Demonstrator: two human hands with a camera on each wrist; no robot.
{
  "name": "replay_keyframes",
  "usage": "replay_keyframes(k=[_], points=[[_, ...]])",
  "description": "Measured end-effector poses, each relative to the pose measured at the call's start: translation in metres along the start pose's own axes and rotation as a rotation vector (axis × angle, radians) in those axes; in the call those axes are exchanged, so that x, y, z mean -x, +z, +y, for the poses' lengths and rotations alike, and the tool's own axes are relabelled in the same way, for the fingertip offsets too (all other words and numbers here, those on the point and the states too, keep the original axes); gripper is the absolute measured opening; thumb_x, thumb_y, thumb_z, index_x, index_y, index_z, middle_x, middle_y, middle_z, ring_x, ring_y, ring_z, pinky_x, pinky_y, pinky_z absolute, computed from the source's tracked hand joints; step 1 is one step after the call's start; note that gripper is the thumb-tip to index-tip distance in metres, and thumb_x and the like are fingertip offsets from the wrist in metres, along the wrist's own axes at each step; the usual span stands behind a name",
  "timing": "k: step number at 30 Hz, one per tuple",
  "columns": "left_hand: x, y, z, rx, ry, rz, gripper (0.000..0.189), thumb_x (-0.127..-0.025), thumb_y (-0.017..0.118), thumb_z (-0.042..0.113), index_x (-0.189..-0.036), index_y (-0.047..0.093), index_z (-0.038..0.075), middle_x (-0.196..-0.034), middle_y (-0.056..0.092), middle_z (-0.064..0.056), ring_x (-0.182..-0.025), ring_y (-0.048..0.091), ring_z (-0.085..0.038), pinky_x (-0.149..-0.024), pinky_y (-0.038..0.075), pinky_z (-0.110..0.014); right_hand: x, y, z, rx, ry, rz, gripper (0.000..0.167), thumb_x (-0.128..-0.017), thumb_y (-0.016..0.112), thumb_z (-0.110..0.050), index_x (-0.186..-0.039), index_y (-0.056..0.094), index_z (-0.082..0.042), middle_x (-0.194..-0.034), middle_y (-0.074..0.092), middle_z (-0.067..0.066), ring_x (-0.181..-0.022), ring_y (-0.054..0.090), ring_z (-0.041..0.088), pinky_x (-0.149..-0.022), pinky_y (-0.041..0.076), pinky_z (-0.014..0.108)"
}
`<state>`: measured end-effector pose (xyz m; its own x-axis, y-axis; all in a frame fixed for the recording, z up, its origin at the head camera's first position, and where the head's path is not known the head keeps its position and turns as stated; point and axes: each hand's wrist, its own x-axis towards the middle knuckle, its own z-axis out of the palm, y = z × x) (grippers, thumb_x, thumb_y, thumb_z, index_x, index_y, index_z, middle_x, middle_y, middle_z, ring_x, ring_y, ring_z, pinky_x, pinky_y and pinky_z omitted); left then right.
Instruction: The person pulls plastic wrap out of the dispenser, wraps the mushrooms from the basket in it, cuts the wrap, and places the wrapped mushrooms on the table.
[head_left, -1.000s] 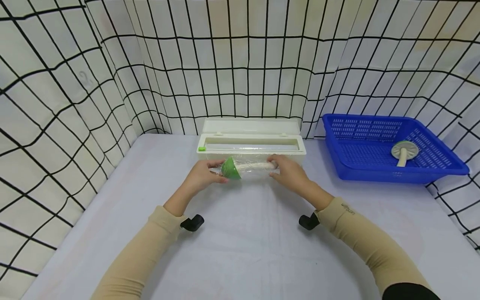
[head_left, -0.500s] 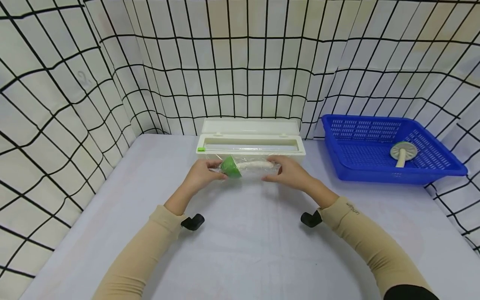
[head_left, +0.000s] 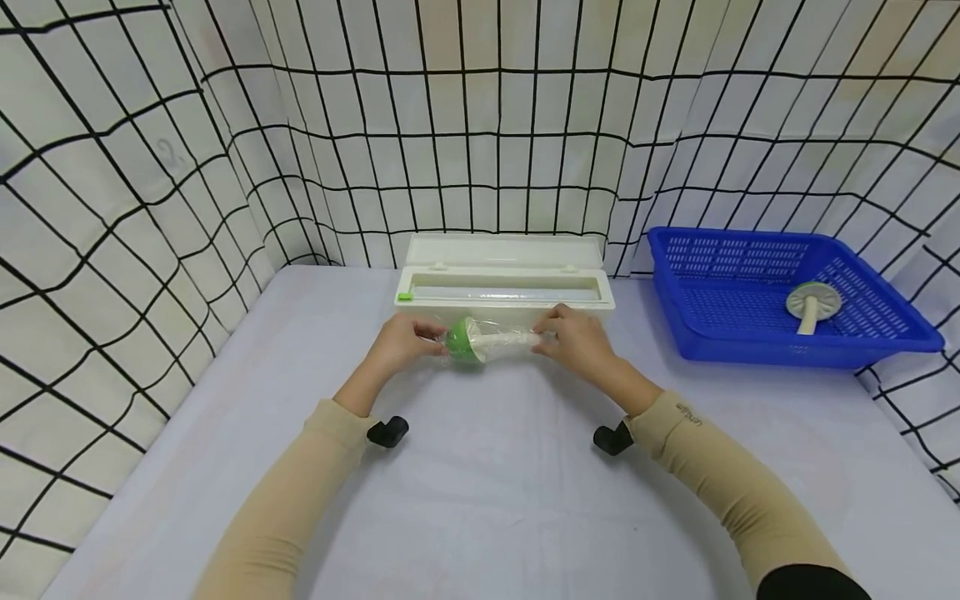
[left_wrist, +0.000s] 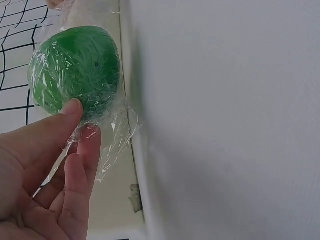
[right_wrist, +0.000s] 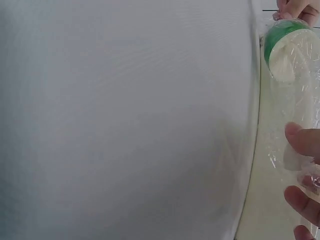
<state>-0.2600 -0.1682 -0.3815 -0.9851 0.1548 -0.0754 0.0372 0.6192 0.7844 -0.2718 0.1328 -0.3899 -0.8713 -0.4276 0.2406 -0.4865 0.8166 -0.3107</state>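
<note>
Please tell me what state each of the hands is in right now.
Left hand: closed, pinching clear film at the green cap.
Right hand: closed, holding the same film near the white stem's end.

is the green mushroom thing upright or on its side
On its side: the green cap is at the left hand, and the pale stem runs toward the right hand.

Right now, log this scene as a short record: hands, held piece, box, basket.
left hand: pinches clear film beside the green cap
right hand: holds film at the end of the stem
held piece: mushroom-shaped, wrapped in film
white box: behind the hands, lid open
blue basket: on the right, second mushroom-shaped piece inside
</note>
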Motion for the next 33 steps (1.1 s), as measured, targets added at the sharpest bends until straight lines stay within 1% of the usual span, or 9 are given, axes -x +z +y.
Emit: replay_keyframes(k=[2, 4, 9, 11, 15, 21, 25, 28, 33], points=[[-0.001, -0.001, 0.001, 0.0, -0.005, -0.008, 0.034, -0.086, 0.082, 0.009, -0.119, 0.075, 0.002, -0.116, 0.073, -0.014, -0.113, 0.063, -0.031, -0.093, 0.051, -0.044, 0.001, -0.001, 0.0, 0.018, -0.003, 0.002, 0.031, -0.086, 0.085, -0.028, -0.112, 0.08, -0.011, -0.109, 0.068, 0.005, -0.095, 0.066, 0.025, -0.084, 0.049, 0.049], [-0.002, -0.003, 0.001, 0.003, -0.013, -0.012, 0.034, -0.085, 0.083, 0.01, -0.118, 0.076, 0.003, -0.113, 0.074, -0.013, -0.109, 0.065, -0.03, -0.092, 0.051, -0.042, 0.0, -0.002, -0.001, 0.032, -0.012, -0.007, 0.032, -0.085, 0.085, -0.027, -0.112, 0.08, -0.01, -0.107, 0.071, 0.004, -0.094, 0.067, 0.024, -0.082, 0.05, 0.048], [-0.003, -0.008, -0.001, 0.012, -0.024, -0.023, 0.032, -0.087, 0.082, 0.009, -0.117, 0.075, 0.001, -0.106, 0.076, -0.012, -0.097, 0.07, -0.025, -0.09, 0.052, -0.041, -0.002, -0.002, -0.004, 0.036, -0.038, -0.079, 0.034, -0.086, 0.084, -0.025, -0.115, 0.078, -0.007, -0.103, 0.074, 0.005, -0.088, 0.068, 0.02, -0.076, 0.052, 0.039], [-0.003, -0.009, -0.002, 0.017, -0.024, -0.032, 0.032, -0.087, 0.082, 0.008, -0.117, 0.075, 0.0, -0.105, 0.076, -0.012, -0.093, 0.071, -0.022, -0.089, 0.052, -0.04, -0.002, -0.001, -0.005, 0.025, -0.036, -0.095, 0.033, -0.087, 0.084, -0.023, -0.115, 0.078, -0.006, -0.104, 0.075, 0.005, -0.089, 0.068, 0.02, -0.077, 0.053, 0.038], [-0.007, -0.007, -0.004, 0.014, -0.029, -0.046, 0.03, -0.087, 0.081, 0.005, -0.115, 0.075, -0.002, -0.101, 0.076, -0.011, -0.089, 0.07, -0.02, -0.086, 0.053, -0.037, -0.001, -0.001, -0.007, -0.002, -0.03, -0.085, 0.029, -0.086, 0.084, -0.018, -0.111, 0.078, -0.005, -0.102, 0.077, 0.006, -0.092, 0.071, 0.022, -0.082, 0.054, 0.04], [-0.01, -0.001, -0.001, -0.068, -0.005, -0.054, 0.028, -0.082, 0.083, 0.002, -0.109, 0.077, -0.003, -0.099, 0.075, -0.011, -0.092, 0.066, -0.023, -0.082, 0.054, -0.035, 0.002, 0.003, -0.007, -0.003, -0.055, -0.096, 0.017, -0.09, 0.078, -0.009, -0.106, 0.076, -0.007, -0.101, 0.076, 0.009, -0.095, 0.072, 0.026, -0.077, 0.057, 0.04], [-0.008, 0.001, 0.002, -0.097, -0.006, -0.052, 0.027, -0.083, 0.083, 0.002, -0.108, 0.077, -0.003, -0.101, 0.075, -0.012, -0.095, 0.066, -0.026, -0.084, 0.054, -0.038, 0.003, 0.001, -0.007, -0.002, -0.063, -0.116, 0.016, -0.091, 0.077, -0.007, -0.107, 0.077, -0.007, -0.102, 0.077, 0.01, -0.096, 0.072, 0.027, -0.078, 0.058, 0.041], [-0.006, 0.002, 0.002, -0.127, 0.016, -0.054, 0.027, -0.085, 0.082, 0.003, -0.111, 0.076, -0.004, -0.105, 0.075, -0.015, -0.099, 0.067, -0.029, -0.086, 0.054, -0.041, 0.003, -0.004, -0.007, -0.023, -0.069, -0.167, 0.019, -0.092, 0.075, -0.006, -0.112, 0.077, -0.006, -0.107, 0.076, 0.011, -0.101, 0.071, 0.028, -0.084, 0.058, 0.042], [0.001, 0.003, 0.005, -0.248, 0.093, -0.102, 0.035, -0.091, 0.076, 0.007, -0.123, 0.071, -0.004, -0.12, 0.07, -0.022, -0.103, 0.065, -0.031, -0.086, 0.055, -0.042, 0.0, -0.015, -0.005, -0.036, -0.05, -0.295, 0.028, -0.096, 0.072, -0.01, -0.123, 0.074, -0.006, -0.121, 0.073, 0.011, -0.116, 0.067, 0.029, -0.095, 0.054, 0.043]])
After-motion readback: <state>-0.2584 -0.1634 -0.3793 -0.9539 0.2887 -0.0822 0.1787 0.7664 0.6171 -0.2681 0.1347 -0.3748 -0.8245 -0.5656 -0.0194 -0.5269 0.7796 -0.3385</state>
